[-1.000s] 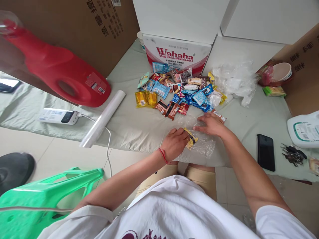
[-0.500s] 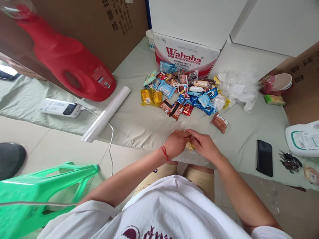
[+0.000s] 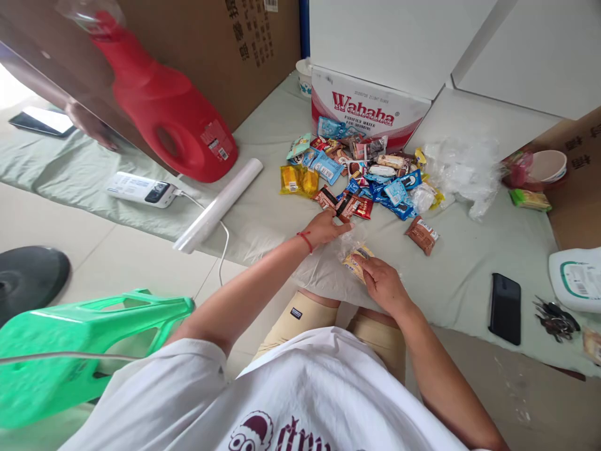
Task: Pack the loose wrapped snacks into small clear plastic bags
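Note:
My left hand (image 3: 325,229), with a red string on its wrist, reaches to the near edge of a snack pile (image 3: 370,169); its fingers are at a brown packet (image 3: 346,205). Whether it grips that packet is hard to tell. My right hand (image 3: 382,282) is closed on a yellow packet (image 3: 354,262), thumb on top. A clear plastic bag (image 3: 352,239) lies around the yellow packet, between both hands. To the right sits a lone brown packet (image 3: 422,235).
A red jug (image 3: 173,119), a clear film roll (image 3: 218,205) and a white power bank (image 3: 141,190) are at the left. At the right are a black phone (image 3: 506,308) and keys (image 3: 556,319). A Wahaha box (image 3: 366,109) stands behind the pile. Another person's hand (image 3: 89,122) shows far left.
My left hand has moved away from my right hand, forward to the pile. More of the yellow packet shows. The camera view has shifted, and another person's hand shows more at the left.

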Action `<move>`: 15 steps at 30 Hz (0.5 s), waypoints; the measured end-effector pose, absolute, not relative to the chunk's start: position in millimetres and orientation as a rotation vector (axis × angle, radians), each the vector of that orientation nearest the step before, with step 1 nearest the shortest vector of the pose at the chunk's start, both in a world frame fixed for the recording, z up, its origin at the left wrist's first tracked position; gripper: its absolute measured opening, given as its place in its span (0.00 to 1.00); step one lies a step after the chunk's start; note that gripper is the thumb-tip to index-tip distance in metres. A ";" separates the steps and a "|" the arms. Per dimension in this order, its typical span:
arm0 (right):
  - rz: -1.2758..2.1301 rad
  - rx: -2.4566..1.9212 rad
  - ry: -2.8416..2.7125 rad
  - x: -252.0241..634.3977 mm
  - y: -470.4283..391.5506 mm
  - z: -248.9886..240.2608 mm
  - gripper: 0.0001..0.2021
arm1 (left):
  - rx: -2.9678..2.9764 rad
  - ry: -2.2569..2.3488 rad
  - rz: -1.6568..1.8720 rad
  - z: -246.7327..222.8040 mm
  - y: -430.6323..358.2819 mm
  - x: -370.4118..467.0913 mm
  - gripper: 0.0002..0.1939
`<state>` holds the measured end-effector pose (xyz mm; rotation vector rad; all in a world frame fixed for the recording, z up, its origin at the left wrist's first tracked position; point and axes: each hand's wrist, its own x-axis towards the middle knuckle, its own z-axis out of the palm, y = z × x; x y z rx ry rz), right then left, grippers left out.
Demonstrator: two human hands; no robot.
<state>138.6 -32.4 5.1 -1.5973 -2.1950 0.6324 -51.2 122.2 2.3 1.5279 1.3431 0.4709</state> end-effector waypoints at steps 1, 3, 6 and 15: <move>0.641 -1.607 -2.208 138.1 -32.0 6.5 0.24 | 1.588 1.307 0.393 5.8 127.2 -50.4 0.22; 0.645 -1.627 -2.245 137.0 -31.1 9.3 0.25 | 1.665 1.261 0.299 10.9 135.8 -52.0 0.15; 0.619 -1.651 -2.339 135.0 -30.0 12.6 0.27 | 1.649 1.292 0.296 12.2 143.6 -63.2 0.07; 0.557 -1.658 -2.509 133.4 -29.3 15.0 0.27 | 1.099 1.270 0.463 23.2 116.2 -105.8 0.14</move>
